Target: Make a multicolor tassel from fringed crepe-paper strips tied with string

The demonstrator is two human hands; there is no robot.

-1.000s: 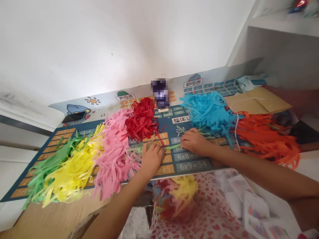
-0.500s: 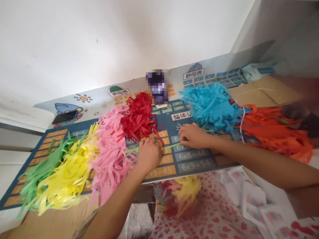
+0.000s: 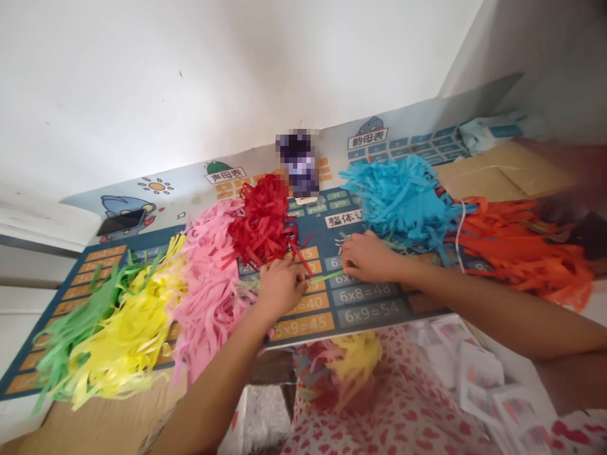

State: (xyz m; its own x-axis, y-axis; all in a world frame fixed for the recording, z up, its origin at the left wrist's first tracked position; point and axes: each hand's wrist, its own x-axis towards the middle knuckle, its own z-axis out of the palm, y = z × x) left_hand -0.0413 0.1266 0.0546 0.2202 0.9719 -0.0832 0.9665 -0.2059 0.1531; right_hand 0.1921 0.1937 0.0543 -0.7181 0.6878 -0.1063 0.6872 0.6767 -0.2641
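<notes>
A thin green paper strip [image 3: 329,277] stretches between my two hands, low over the printed mat [image 3: 370,309]. My left hand [image 3: 283,287] is closed on its left end, just below the pile of red paper strips [image 3: 265,221]. At the other end, my right hand [image 3: 367,258] pinches the strip with fingers curled, close to the blue paper strips [image 3: 398,196]. Beside my left wrist lie pink strips [image 3: 208,297]. Further left come yellow strips [image 3: 128,335] and green strips [image 3: 85,322]. The fingertips of both hands are partly hidden.
Orange strips [image 3: 526,253] lie at the right, in front of a brown paper envelope [image 3: 507,170]. A dark phone [image 3: 124,221] rests at the back left. A blurred-out upright item [image 3: 301,167] stands by the wall. A multicoloured strip bundle [image 3: 353,363] sits on my lap, near printed packets [image 3: 484,385].
My left hand has shifted slightly left and its fingers have curled in more. The right hand stays nearly in place, and the strip remains between them.
</notes>
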